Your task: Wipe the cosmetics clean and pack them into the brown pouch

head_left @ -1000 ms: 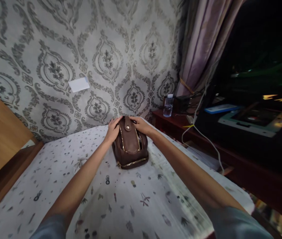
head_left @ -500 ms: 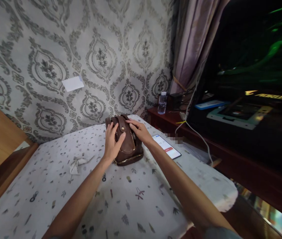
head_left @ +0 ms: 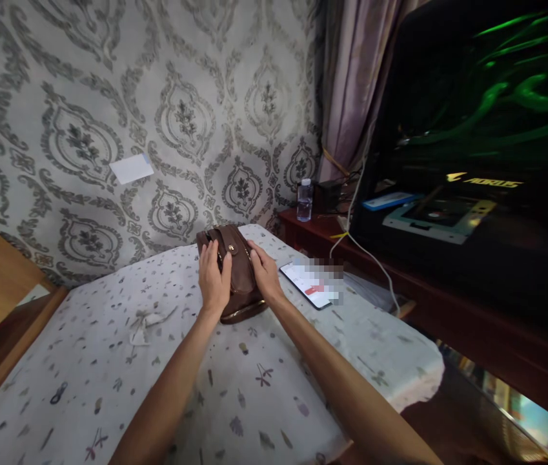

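Observation:
A brown leather bag (head_left: 241, 268) with gold zippers and a snap tab rests on the patterned sheet (head_left: 157, 374). My left hand (head_left: 213, 281) grips its left side, fingers pointing up along it and the thumb on the front. On the opposite side my right hand (head_left: 264, 274) holds the bag, fingers bent over its edge. What lies inside or behind the bag is hidden. Just right of my right hand lies a phone (head_left: 303, 284) with a lit screen, partly pixelated.
A crumpled whitish cloth strip (head_left: 142, 326) lies left of the bag. Behind on the right, a clear bottle (head_left: 304, 201) stands on a dark red desk (head_left: 289, 223). A white cable (head_left: 375, 261) hangs before the dark computer case (head_left: 448, 271). A wooden board (head_left: 2, 284) borders the left.
My hands have settled lower along the bag's two sides; the right hand has moved from its upper top to its right edge. The view has turned slightly right.

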Tool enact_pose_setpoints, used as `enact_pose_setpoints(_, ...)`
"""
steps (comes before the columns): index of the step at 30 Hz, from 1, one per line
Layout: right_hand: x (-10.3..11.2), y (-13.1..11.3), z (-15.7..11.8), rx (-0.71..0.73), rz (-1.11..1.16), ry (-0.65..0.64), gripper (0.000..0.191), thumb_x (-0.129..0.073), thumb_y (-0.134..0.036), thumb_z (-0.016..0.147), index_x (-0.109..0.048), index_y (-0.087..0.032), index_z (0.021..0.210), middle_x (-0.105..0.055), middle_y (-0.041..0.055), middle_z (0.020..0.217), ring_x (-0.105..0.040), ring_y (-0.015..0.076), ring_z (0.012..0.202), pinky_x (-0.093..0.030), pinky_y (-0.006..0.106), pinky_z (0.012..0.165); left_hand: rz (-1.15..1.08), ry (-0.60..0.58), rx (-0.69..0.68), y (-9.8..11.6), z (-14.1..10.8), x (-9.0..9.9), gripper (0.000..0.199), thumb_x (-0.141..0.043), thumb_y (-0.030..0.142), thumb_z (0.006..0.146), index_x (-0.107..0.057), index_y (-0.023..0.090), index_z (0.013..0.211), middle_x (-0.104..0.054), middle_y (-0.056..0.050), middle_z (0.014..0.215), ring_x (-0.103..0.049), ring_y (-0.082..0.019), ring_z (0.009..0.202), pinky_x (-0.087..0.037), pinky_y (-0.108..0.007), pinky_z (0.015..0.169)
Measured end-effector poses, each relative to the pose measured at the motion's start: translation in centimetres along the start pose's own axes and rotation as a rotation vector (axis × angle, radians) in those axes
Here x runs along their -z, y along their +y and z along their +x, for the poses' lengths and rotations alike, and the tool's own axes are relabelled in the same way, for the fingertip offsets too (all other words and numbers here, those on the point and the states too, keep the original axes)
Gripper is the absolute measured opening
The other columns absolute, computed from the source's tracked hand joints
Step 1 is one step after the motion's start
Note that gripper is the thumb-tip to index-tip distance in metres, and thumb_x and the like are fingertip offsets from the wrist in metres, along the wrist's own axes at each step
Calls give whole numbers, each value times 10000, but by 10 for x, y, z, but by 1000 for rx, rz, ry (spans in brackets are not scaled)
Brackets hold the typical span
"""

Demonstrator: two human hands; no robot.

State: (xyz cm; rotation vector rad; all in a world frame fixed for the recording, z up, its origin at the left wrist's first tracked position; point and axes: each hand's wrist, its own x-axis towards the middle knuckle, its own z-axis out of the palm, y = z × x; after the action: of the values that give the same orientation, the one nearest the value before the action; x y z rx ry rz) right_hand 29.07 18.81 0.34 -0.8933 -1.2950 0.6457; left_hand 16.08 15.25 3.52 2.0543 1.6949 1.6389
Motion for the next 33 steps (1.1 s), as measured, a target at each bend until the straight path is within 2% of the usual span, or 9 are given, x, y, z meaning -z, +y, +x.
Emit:
enact_pose_setpoints(4,0,-4,-6,66,-56,-17,497,-430,-500,954,-632,-217,1309,-610,90,1396,-540,236,1314,-352,444,1163,13,8,16,2,1,-3,535,-414,469,981,-503,158,1408,-479,-149,1504,-344,-284,1461,-261,-453,1221)
enact_pose_setpoints(12,-2,-14,-21,153,-295,-30,493,-353,-406,996,-559,-179,1381,-523,136,1467,-460,223,1380,-342,444,1170,-54,-3,68,0,-2,-5,557,-417,468,973,-438,196,1458,-365,-125,1583,-259,-269,1501,-204,-457,1240)
enact_pose_setpoints(18,-6,-14,-22,187,-395,-22,505,-290,-367,1013,-538,-158,1399,-513,150,1454,-457,228,1369,-359,429,1157,-53,-21,89,-3,1,-9,574,-389,422,969,-410,135,1465,-363,-163,1576,-274,-281,1493,-194,-452,1245)
enact_pose_setpoints(23,-14,-26,-38,187,-613,40,514,-303,-386,1011,-512,-169,1427,-433,188,1473,-399,315,1371,-342,528,1118,-25,-66,83,-3,0,-3,526,-404,396,964,-437,142,1424,-399,-168,1542,-291,-296,1474,-220,-479,1228)
enact_pose_setpoints(26,-18,-32,-46,195,-687,41,520,-386,-427,988,-485,-203,1448,-342,189,1518,-340,360,1388,-326,573,1100,-12,-77,42,-5,2,3,460,-424,367,955,-471,163,1365,-451,-169,1473,-344,-301,1427,-275,-499,1192)
enact_pose_setpoints(29,-19,-32,-48,216,-692,27,535,-438,-435,965,-478,-205,1446,-321,197,1518,-321,373,1388,-333,583,1086,12,-83,2,-10,13,9,348,-495,348,916,-535,200,1228,-555,-137,1263,-471,-294,1276,-368,-500,1114)
enact_pose_setpoints(31,-18,-31,-48,232,-687,24,539,-459,-430,954,-483,-195,1439,-317,203,1512,-319,375,1386,-337,577,1085,30,-81,26,-16,27,10,258,-547,351,881,-564,207,1095,-571,-106,1121,-517,-283,1170,-406,-488,1064)
enact_pose_setpoints(33,-17,-30,-48,248,-684,28,527,-460,-417,953,-495,-187,1426,-324,204,1498,-322,368,1383,-337,565,1089,12,-71,101,-23,44,7,247,-602,366,842,-552,209,1027,-561,-87,1093,-516,-273,1151,-404,-473,1057)
